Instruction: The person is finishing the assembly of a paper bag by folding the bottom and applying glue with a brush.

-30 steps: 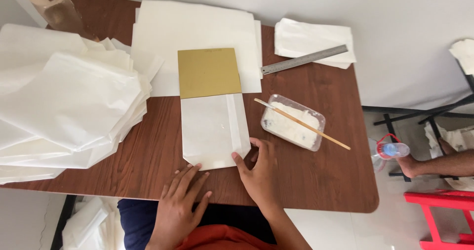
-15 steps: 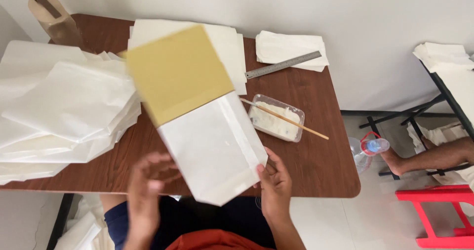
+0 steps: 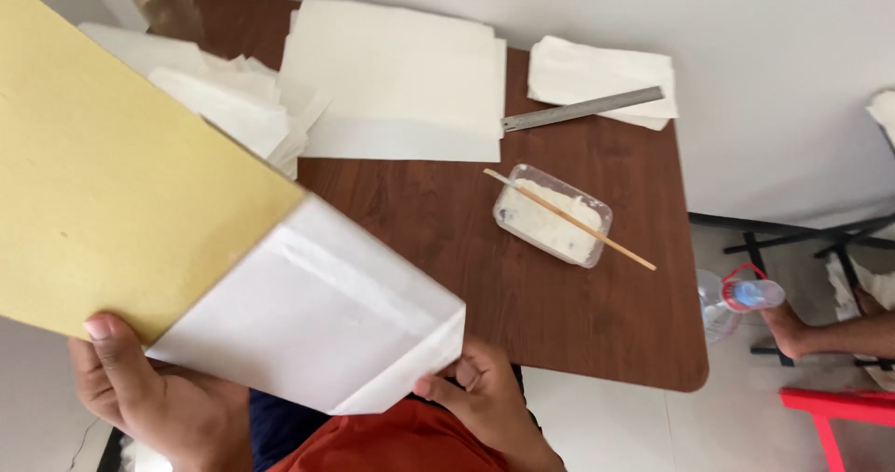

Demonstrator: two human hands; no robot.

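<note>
Brown counter (image 3: 559, 313) lies beyond both hands, above which a white paper bag (image 3: 317, 318) on its yellow card former (image 3: 112, 192) is held lifted — left grip (image 3: 154, 393) closed on the card's edge, right grip (image 3: 480, 393) pinching the bag's folded corner — so sliding the former out is judged due.

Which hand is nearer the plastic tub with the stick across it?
Right. The right hand grips the folded white paper's lower edge, just below-left of the tub; the left hand holds the yellow card, farther left.

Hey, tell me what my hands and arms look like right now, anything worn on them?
Both the left hand and the right hand are bare: no gloves, rings, watch or sleeves show. Fingernails are short and unpainted. Little of either forearm is in view.
</note>
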